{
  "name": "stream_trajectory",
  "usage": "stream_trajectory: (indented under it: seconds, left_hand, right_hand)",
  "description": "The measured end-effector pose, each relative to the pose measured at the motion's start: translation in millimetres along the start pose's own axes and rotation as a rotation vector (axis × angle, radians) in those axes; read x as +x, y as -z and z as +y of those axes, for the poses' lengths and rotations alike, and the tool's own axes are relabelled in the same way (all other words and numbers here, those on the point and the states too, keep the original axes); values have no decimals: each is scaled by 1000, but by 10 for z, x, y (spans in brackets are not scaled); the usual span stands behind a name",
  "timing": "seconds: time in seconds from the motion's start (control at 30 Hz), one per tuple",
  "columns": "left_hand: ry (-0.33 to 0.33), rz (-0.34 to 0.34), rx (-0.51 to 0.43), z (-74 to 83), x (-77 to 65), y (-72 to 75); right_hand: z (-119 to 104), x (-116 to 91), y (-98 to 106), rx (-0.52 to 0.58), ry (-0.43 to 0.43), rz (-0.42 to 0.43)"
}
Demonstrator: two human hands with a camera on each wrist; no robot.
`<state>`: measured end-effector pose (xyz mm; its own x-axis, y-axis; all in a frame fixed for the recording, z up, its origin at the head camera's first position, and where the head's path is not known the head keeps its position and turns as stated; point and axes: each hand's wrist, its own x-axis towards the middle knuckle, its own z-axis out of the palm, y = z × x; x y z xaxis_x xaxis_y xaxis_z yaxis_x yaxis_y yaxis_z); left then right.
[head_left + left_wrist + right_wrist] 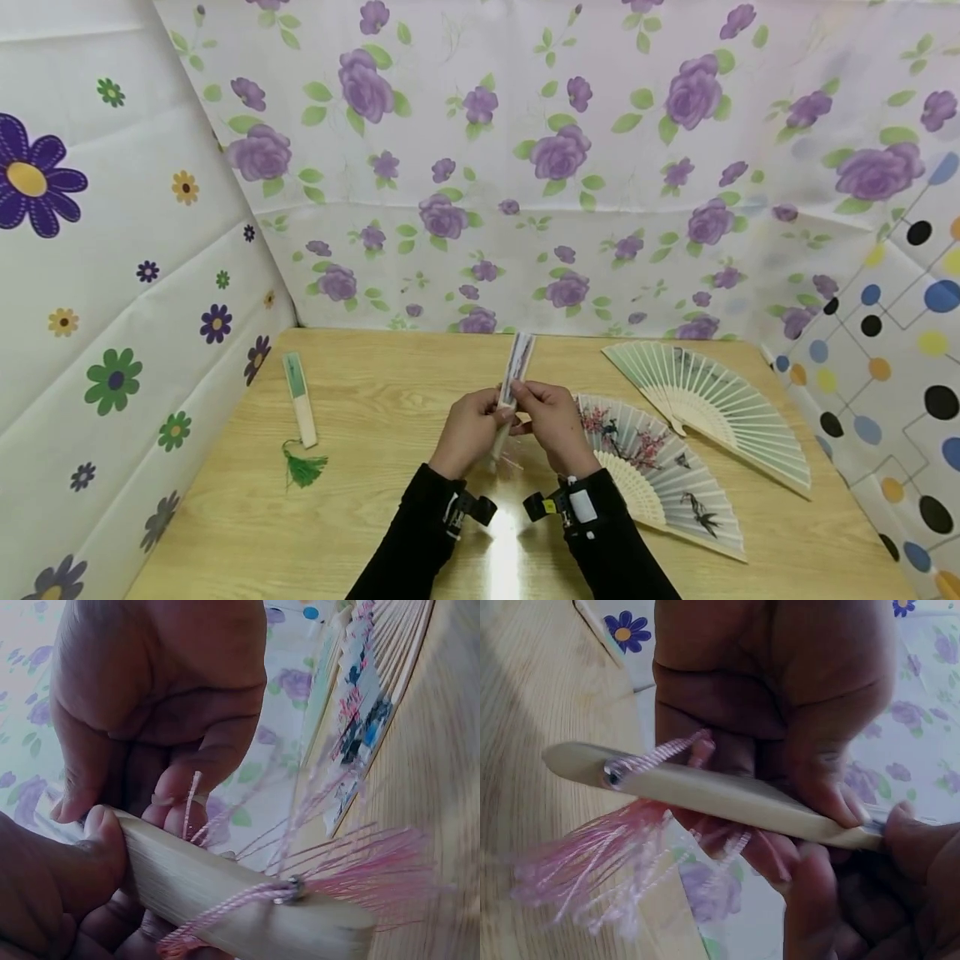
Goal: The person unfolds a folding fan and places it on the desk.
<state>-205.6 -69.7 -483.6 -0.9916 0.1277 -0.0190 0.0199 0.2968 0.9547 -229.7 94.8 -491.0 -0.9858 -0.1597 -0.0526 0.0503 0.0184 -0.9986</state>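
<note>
Both hands hold one folded hand fan (517, 362) upright above the middle of the table, its pale folded leaf pointing away. My left hand (471, 429) pinches the wooden guard (202, 877) between thumb and fingers. On the other side, my right hand (557, 423) grips the fan near where leaf and sticks meet. At the rivet end a pink tassel (592, 862) hangs by a twisted cord, plain in both wrist views. Close by the right forearm lies a spread fan (660, 467) with pink blossoms and birds, partly covered by that arm.
A spread green fan (720, 400) lies at the back right, beside the blossom fan. On the left rests a folded green fan (300, 400) with a green tassel (306, 468). Flowered cloth (465, 167) hangs behind the wooden table (247, 542).
</note>
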Motion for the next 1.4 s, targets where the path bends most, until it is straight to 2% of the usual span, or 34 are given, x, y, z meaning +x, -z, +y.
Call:
stream_trajectory:
  seconds: [0.2, 0.33, 0.53, 0.73, 0.83, 1.03, 1.33, 1.4]
  left_hand:
    - [4, 31, -30, 5, 15, -72]
    - [5, 23, -63, -1, 29, -78]
    - [14, -41, -186, -14, 50, -29]
    - [34, -62, -250, 0, 40, 27]
    - [42, -68, -267, 7, 39, 44]
    - [50, -74, -272, 2, 42, 41]
    - [80, -44, -291, 5, 58, 11]
    - [79, -17, -300, 9, 56, -4]
  right_hand:
    - [26, -24, -44, 73, 29, 151]
    - [39, -31, -57, 146, 32, 196]
    - [71, -12, -28, 210, 29, 139]
    - [114, 29, 46, 184, 29, -35]
    - [129, 45, 80, 156, 46, -72]
    - [111, 37, 90, 116, 66, -42]
    - [96, 28, 74, 122, 55, 24]
    - [101, 15, 76, 135, 53, 51]
